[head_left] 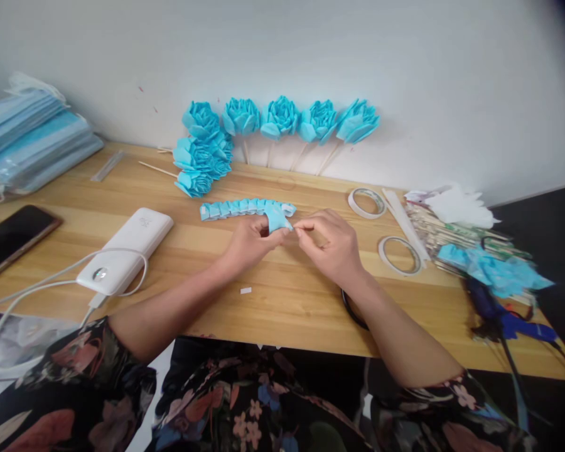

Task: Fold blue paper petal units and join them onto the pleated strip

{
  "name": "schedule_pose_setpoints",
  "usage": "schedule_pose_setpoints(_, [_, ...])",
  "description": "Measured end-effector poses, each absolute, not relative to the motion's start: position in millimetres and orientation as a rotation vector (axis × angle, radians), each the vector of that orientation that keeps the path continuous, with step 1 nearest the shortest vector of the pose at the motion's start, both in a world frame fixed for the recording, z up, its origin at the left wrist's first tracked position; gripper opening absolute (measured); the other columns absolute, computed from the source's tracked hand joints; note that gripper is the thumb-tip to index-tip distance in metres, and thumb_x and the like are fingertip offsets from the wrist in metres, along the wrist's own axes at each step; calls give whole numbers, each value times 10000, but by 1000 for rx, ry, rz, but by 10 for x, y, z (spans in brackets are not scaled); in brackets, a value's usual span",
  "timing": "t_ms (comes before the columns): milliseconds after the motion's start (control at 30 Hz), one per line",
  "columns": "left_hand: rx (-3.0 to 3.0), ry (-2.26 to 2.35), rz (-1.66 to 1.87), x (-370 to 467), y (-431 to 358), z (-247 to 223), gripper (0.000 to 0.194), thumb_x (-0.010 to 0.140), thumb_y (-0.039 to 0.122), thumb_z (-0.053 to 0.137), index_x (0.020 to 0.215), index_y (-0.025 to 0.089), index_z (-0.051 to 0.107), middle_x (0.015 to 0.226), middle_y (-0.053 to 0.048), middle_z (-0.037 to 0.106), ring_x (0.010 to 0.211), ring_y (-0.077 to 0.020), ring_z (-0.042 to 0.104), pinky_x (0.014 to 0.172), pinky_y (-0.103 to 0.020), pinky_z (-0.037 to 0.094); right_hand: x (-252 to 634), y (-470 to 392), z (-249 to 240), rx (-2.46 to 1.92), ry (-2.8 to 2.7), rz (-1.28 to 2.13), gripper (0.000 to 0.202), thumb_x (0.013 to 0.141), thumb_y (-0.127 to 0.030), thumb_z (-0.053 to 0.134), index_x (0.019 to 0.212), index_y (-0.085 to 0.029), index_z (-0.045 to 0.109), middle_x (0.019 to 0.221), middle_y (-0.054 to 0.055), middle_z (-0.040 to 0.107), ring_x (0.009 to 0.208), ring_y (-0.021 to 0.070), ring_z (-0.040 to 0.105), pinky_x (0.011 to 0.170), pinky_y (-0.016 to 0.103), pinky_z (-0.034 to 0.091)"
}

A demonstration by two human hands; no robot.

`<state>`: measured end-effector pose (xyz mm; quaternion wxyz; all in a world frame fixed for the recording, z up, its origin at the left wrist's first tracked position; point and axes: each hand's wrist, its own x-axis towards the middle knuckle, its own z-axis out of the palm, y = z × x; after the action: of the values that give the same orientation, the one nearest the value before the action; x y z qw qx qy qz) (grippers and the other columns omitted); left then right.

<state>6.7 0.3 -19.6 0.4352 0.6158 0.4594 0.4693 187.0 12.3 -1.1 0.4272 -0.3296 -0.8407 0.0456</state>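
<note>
My left hand (pixel 252 243) pinches a folded light-blue fabric petal (pixel 276 217) between thumb and fingers, above the middle of the table. At the petal's pale right corner, the thumb and forefinger of my right hand (pixel 332 242) are pinched together. Whether they also grip a bit of tape there is too small to tell. Just behind lies a row of folded blue petals (pixel 233 208), overlapping side by side. A small white strip (pixel 245 290) rests on the wood nearer to me.
Blue fabric flowers (pixel 281 118) on sticks lean against the wall, and more flowers (pixel 198 157) are piled left. Tape rolls (pixel 400 255), a blue glue gun (pixel 522 326) and sticks lie right. A power bank (pixel 127 251), phone (pixel 16 242) and bagged masks (pixel 32 141) are left.
</note>
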Motion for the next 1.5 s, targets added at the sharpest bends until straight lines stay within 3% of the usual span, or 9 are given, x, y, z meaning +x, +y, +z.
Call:
schedule_pose_setpoints(233, [1571,1172,1158,48,4,-218,288,823,339,623,591,175,571,565,14,559,545,-95,456,540,-252,351,1867,112,8,-931,-2047,330,131,872,-165,583,802,-240,663,784,8,729,744,177,661,709,341,508])
schedule_pose_setpoints(667, [1578,1262,1147,66,-35,-234,292,798,364,675,594,178,584,569,21,528,554,-100,423,547,-260,335,1861,100,-4,-893,-2101,96,157,837,-118,586,747,-239,628,731,14,705,711,185,625,688,342,484])
schedule_pose_setpoints(1100, [1575,1129,1166,64,-28,-190,280,817,354,633,608,168,615,581,12,573,565,-98,470,562,-243,371,1858,137,-28,-1146,-1699,993,146,821,-303,633,722,-200,664,659,-24,643,602,112,545,581,247,440])
schedule_pose_setpoints(1200, [1550,1132,1087,62,-18,-193,208,814,318,622,686,164,677,620,0,618,580,-102,508,577,-240,408,1882,152,-8,-1150,-1716,934,141,834,-303,625,744,-201,666,680,-22,656,613,117,556,594,252,443])
schedule_pose_setpoints(1333, [1416,1151,1140,14,64,-223,75,753,185,589,750,163,660,662,3,622,606,-108,533,580,-230,435,1926,159,39,-1090,-1869,589,106,858,-231,603,769,-211,659,748,-6,689,703,148,614,695,292,476])
schedule_pose_setpoints(1500, [1206,1196,1515,-133,163,-130,255,745,117,516,973,180,613,992,-46,681,827,-134,621,711,-243,499,1965,170,44,-953,-2069,213,122,904,-210,581,805,-232,650,779,21,700,756,186,624,724,339,470])
